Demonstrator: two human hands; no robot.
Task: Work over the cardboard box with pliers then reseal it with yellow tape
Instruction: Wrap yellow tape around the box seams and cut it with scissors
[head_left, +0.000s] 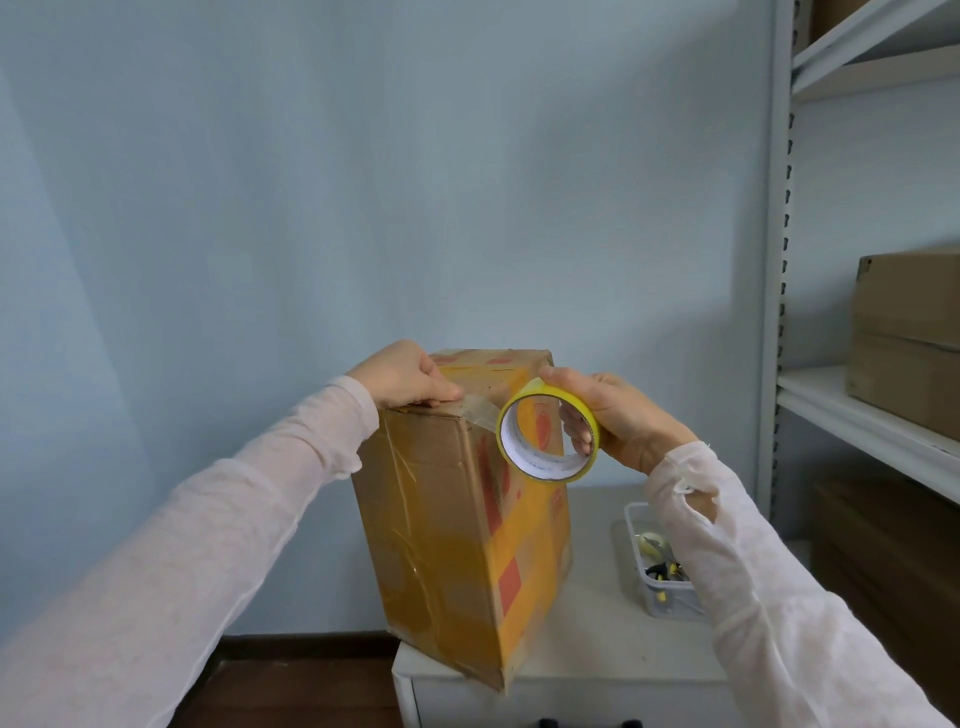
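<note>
A tall brown cardboard box (447, 540) with red print and old clear tape stands upright on a white cabinet. My left hand (405, 376) presses the free end of a tape strip down on the box's near top edge. My right hand (613, 415) holds a roll of yellow tape (548, 436) just right of that edge, fingers through its core. A short strip runs from the roll to the spot under my left fingers. No pliers can be made out apart from dark tool handles in the tub.
The white cabinet top (597, 649) carries a clear plastic tub (654, 571) with small tools at the right. A grey shelving unit (852, 415) with brown cartons (909, 338) stands along the right. A pale blue wall is behind.
</note>
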